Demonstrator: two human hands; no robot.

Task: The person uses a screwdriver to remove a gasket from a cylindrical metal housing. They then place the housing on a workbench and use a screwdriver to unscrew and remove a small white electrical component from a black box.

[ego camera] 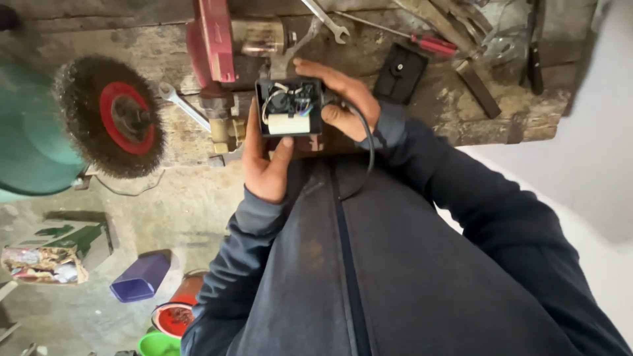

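Both hands, left hand (264,165) and right hand (339,92), clamp the open electrical box (289,105); hold it steady, fingers clear of wiring

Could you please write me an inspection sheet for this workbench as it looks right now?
Surface: worn wooden bench, scuffed.
Job's things: open black terminal box with wires and a white capacitor, held on both sides.
Clutter: spanner, red-handled screwdriver, black cover.
Grips: left hand and right hand clasp the box.
Cables: black cable hangs from the box.
Surroundings: wire brush wheel, purple tub.
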